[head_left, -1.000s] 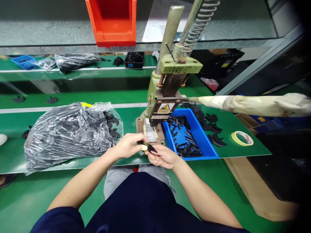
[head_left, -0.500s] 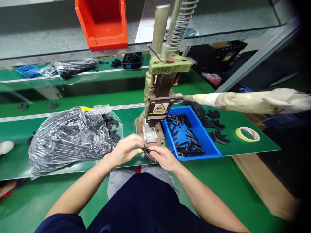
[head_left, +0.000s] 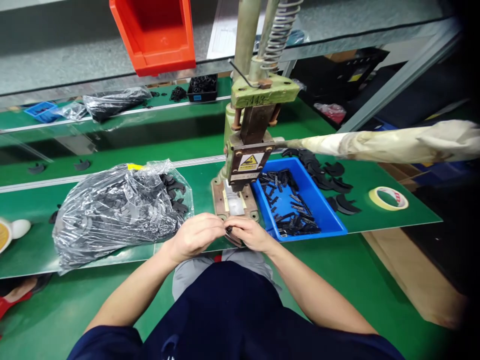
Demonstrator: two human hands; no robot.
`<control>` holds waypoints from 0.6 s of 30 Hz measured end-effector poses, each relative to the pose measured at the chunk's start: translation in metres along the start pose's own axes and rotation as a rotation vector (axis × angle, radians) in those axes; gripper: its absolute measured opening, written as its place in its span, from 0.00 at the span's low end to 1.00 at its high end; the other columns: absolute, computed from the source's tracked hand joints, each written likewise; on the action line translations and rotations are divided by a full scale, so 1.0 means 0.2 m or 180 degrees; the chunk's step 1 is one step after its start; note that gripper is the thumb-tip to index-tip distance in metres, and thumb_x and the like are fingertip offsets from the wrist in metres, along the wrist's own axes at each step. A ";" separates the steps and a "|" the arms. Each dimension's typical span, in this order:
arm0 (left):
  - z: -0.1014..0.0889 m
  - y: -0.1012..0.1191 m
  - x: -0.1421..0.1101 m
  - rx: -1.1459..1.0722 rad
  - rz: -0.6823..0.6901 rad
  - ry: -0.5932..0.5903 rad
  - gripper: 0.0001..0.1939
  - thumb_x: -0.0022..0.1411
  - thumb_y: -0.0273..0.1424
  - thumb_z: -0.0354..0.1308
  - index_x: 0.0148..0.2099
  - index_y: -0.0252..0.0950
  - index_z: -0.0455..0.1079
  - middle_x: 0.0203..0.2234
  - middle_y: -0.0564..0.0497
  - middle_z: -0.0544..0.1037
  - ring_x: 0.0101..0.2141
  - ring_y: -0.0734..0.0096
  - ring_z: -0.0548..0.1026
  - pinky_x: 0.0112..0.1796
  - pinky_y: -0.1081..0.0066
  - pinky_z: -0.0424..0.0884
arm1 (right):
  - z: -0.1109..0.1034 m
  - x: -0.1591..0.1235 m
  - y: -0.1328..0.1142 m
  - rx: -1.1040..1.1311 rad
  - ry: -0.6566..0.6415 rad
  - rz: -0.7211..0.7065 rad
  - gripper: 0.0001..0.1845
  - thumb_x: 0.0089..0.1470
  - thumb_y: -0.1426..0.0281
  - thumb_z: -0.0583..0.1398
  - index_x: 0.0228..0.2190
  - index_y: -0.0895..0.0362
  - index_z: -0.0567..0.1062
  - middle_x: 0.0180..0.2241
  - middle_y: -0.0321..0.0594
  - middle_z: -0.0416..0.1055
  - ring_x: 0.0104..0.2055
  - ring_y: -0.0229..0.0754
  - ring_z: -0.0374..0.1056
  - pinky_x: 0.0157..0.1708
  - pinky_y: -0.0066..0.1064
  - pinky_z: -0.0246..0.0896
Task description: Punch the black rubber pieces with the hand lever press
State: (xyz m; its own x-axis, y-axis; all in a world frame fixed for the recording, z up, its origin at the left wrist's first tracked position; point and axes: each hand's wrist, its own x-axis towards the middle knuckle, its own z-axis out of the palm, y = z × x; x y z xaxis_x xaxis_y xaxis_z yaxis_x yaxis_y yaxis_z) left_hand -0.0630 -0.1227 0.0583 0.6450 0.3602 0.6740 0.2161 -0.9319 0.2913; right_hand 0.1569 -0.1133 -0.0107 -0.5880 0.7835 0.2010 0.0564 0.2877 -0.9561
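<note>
Just in front of the base of a green hand press [head_left: 250,165], my two hands meet over a dark curved plastic part [head_left: 234,239]. My left hand [head_left: 198,234] is closed at the part's upper end, fingers pinched together. My right hand [head_left: 252,234] grips the part from the other side, thumb towards the left hand. Fingers cover most of the part; its lower end shows below them. Behind the hands, the press's pale fixture [head_left: 235,204] shows no part on it.
A clear bag [head_left: 120,215] of dark curved parts lies left. Right of the press stands a blue bin [head_left: 322,229] with small black pieces. Loose curved parts [head_left: 343,204] and a tape roll [head_left: 388,198] lie beyond it. The press's wrapped lever [head_left: 393,143] reaches right.
My hands have drawn closer together around the curved part, and my left fingers now cover its upper end. The view has shifted slightly.
</note>
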 end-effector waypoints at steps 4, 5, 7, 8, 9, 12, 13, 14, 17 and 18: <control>0.00 -0.01 -0.03 0.0028 -0.0168 0.0046 0.10 0.66 0.23 0.52 0.49 0.35 0.69 0.37 0.44 0.80 0.40 0.68 0.78 0.42 0.67 0.77 | 0.01 0.00 0.00 -0.0002 -0.0069 0.0230 0.19 0.61 0.58 0.54 0.42 0.56 0.77 0.40 0.44 0.77 0.42 0.40 0.72 0.46 0.35 0.66; 0.00 -0.01 -0.04 0.0019 -0.0194 0.0067 0.10 0.66 0.23 0.52 0.49 0.35 0.69 0.37 0.44 0.79 0.40 0.68 0.78 0.42 0.68 0.77 | 0.02 0.00 -0.01 0.0009 -0.0095 0.0294 0.19 0.61 0.58 0.54 0.43 0.56 0.77 0.39 0.44 0.78 0.41 0.40 0.72 0.45 0.35 0.67; -0.01 -0.01 -0.05 0.0001 -0.0215 0.0115 0.11 0.65 0.22 0.53 0.49 0.34 0.68 0.37 0.43 0.79 0.40 0.67 0.78 0.41 0.68 0.76 | 0.02 0.01 -0.01 0.0033 -0.0135 0.0401 0.19 0.61 0.57 0.54 0.43 0.56 0.77 0.38 0.43 0.78 0.39 0.40 0.72 0.44 0.35 0.67; -0.01 -0.01 -0.06 -0.0006 -0.0210 0.0141 0.11 0.65 0.22 0.53 0.49 0.34 0.68 0.37 0.43 0.79 0.40 0.67 0.78 0.41 0.68 0.76 | 0.03 0.01 -0.01 0.0042 -0.0143 0.0443 0.19 0.61 0.57 0.54 0.42 0.56 0.77 0.37 0.43 0.78 0.39 0.40 0.72 0.44 0.35 0.67; -0.01 -0.01 -0.07 -0.0010 -0.0204 0.0166 0.11 0.65 0.22 0.53 0.49 0.33 0.68 0.37 0.43 0.79 0.40 0.67 0.78 0.41 0.68 0.76 | 0.03 0.01 -0.02 0.0051 -0.0142 0.0480 0.19 0.60 0.57 0.55 0.42 0.56 0.77 0.36 0.42 0.78 0.38 0.40 0.72 0.45 0.36 0.67; -0.02 -0.02 -0.08 -0.0005 -0.0211 0.0170 0.11 0.66 0.23 0.52 0.49 0.35 0.68 0.37 0.44 0.79 0.39 0.68 0.77 0.40 0.69 0.76 | 0.05 0.02 -0.03 0.0090 -0.0120 0.0575 0.19 0.60 0.56 0.56 0.41 0.56 0.78 0.35 0.42 0.77 0.39 0.40 0.72 0.47 0.36 0.66; -0.03 -0.03 -0.08 -0.0005 -0.0207 0.0164 0.11 0.66 0.23 0.52 0.49 0.35 0.68 0.37 0.44 0.79 0.39 0.68 0.77 0.40 0.69 0.76 | 0.05 0.02 -0.03 0.0111 -0.0113 0.0604 0.19 0.59 0.56 0.56 0.40 0.56 0.78 0.35 0.42 0.77 0.39 0.40 0.72 0.47 0.36 0.66; -0.03 -0.04 -0.08 -0.0006 -0.0195 0.0165 0.11 0.66 0.22 0.52 0.49 0.35 0.68 0.37 0.44 0.79 0.39 0.68 0.77 0.40 0.69 0.76 | 0.05 0.03 -0.03 0.0137 -0.0105 0.0630 0.19 0.59 0.56 0.56 0.40 0.56 0.78 0.35 0.41 0.77 0.38 0.40 0.72 0.46 0.36 0.66; -0.03 -0.06 -0.09 -0.0023 -0.0160 0.0215 0.10 0.66 0.22 0.52 0.48 0.34 0.67 0.36 0.44 0.78 0.39 0.68 0.77 0.40 0.69 0.76 | 0.07 0.05 -0.03 0.0219 -0.0081 0.0699 0.19 0.59 0.55 0.56 0.38 0.56 0.77 0.33 0.41 0.76 0.37 0.40 0.72 0.44 0.36 0.67; -0.03 -0.07 -0.09 -0.0028 -0.0150 0.0227 0.10 0.66 0.22 0.52 0.48 0.34 0.67 0.36 0.44 0.78 0.39 0.68 0.77 0.40 0.69 0.76 | 0.07 0.06 -0.02 0.0246 -0.0070 0.0725 0.20 0.59 0.54 0.56 0.38 0.56 0.77 0.33 0.41 0.76 0.36 0.40 0.71 0.42 0.36 0.68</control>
State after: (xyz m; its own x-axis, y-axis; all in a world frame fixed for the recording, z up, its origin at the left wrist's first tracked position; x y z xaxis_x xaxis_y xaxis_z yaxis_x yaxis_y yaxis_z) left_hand -0.0828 -0.1154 0.0456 0.5805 0.4060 0.7059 0.2384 -0.9136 0.3294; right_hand 0.1380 -0.1136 -0.0076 -0.5846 0.8109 -0.0255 0.1282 0.0613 -0.9898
